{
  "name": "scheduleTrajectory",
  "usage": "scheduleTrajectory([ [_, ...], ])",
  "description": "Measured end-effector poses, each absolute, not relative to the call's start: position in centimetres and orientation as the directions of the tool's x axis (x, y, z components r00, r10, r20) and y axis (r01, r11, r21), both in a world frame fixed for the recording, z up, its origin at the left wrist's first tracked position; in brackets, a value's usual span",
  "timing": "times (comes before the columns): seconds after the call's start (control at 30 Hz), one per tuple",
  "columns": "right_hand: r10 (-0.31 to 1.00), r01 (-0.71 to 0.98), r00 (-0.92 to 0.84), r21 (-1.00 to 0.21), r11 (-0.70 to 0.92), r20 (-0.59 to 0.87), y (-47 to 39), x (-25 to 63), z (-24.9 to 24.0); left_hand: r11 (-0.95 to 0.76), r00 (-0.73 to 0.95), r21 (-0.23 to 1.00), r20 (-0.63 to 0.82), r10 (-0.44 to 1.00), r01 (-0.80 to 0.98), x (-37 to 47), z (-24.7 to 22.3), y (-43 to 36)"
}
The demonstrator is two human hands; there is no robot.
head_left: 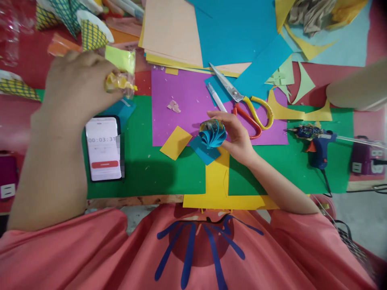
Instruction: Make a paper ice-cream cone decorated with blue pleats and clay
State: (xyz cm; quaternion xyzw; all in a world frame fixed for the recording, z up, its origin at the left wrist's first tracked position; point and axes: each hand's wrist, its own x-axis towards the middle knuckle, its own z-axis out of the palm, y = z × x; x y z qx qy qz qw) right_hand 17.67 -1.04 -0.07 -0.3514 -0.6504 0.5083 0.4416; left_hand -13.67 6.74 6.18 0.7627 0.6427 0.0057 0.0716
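Note:
My right hand [237, 135] is closed around a blue pleated paper piece [213, 134], its folds fanned out in a swirl and its top edge darker and shiny. It is above a small blue paper rectangle [207, 152] and a yellow one [175, 143]. Raised over the left side, my left hand [80, 82] has its fingers closed on a crinkled yellow piece [117, 81] that looks wrapped in clear plastic. Behind those fingers shows a lime-yellow sheet [121, 58] in clear film. Below the left hand lies a phone [104, 149] with a running timer.
Open scissors [237, 96] and a white pen [216, 96] rest on purple paper [181, 88]. A blue glue gun [320, 149] lies at right, near a pale cylinder [359, 86]. Coloured sheets [172, 32] are piled at the back. Checked cones [93, 34] lie back left.

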Motion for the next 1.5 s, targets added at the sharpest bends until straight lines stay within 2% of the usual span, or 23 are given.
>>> scheduleTrajectory([
  [0.07,0.902,0.029,-0.365,-0.966,0.257,0.230,-0.9,17.5,-0.3,-0.159,0.167,0.122,-0.061,0.984,0.980,-13.1,6.8,6.6],
  [0.23,0.878,0.010,-0.367,-0.942,0.336,0.309,-0.2,17.3,-1.0,-0.086,0.090,0.261,-0.003,0.996,0.962,-11.6,7.6,5.1],
  [0.37,0.868,0.031,-0.351,-0.922,0.386,0.351,0.4,17.1,-1.2,-0.152,0.099,0.571,0.122,0.988,0.807,-10.4,5.7,3.3],
  [0.47,0.910,0.009,-0.352,-0.971,0.237,0.219,1.0,16.9,-0.9,-0.204,0.058,0.815,0.206,0.977,0.543,-8.8,3.2,2.2],
  [0.6,0.901,-0.104,-0.434,-0.994,-0.034,0.014,2.1,16.8,-0.3,-0.132,-0.027,0.967,0.141,0.990,0.220,-6.8,0.4,1.7],
  [0.7,0.887,-0.205,-0.448,-0.952,-0.226,-0.113,3.0,16.7,0.2,-0.111,-0.065,0.989,0.117,0.991,0.098,-6.3,-0.5,1.9],
  [0.83,0.746,-0.300,-0.575,-0.762,-0.574,-0.335,3.3,15.9,1.1,-0.125,-0.124,0.992,0.126,0.984,0.019,-6.1,-0.5,2.0],
  [0.93,0.705,-0.293,-0.576,-0.700,-0.651,-0.414,3.1,15.2,1.5,-0.115,-0.117,0.993,0.115,0.987,0.007,-5.7,-0.4,1.6],
  [1.23,0.598,-0.152,-0.657,-0.696,-0.702,-0.460,2.3,16.0,2.1,-0.057,-0.094,0.998,0.057,0.994,0.005,-5.5,-0.6,1.1],
  [1.33,0.633,-0.092,-0.663,-0.795,-0.599,-0.400,1.9,16.1,1.6,-0.033,-0.110,0.999,0.033,0.993,0.003,-5.5,-0.7,1.1],
  [1.5,0.756,-0.094,-0.611,-0.927,-0.362,-0.233,1.4,15.5,1.0,-0.036,-0.144,0.999,0.034,0.989,-0.012,-5.4,-0.7,1.0],
])
